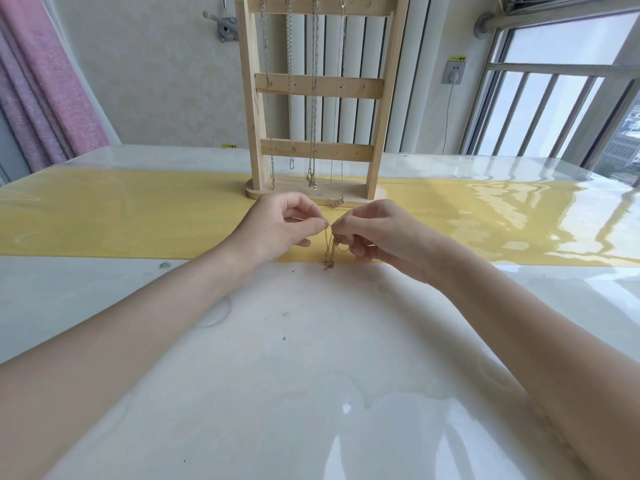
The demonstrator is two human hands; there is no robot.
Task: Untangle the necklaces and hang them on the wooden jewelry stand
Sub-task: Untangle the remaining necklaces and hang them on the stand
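Observation:
A thin gold necklace (329, 252) hangs in a small tangle between my two hands, just above the table in front of the stand. My left hand (280, 225) pinches one end of the chain between thumb and forefinger. My right hand (374, 232) pinches the chain close beside it, its lower fingers curled round the bunched part. The wooden jewelry stand (317, 88) rises upright right behind my hands, with several silver chains (313, 109) hanging from its top bar down to its base.
A glossy white table (277, 358) carries a yellow strip (121, 216) on which the stand sits. A pink curtain (45, 84) hangs far left. A wall socket with a cord (453, 72) and a barred window (561, 98) are at the right.

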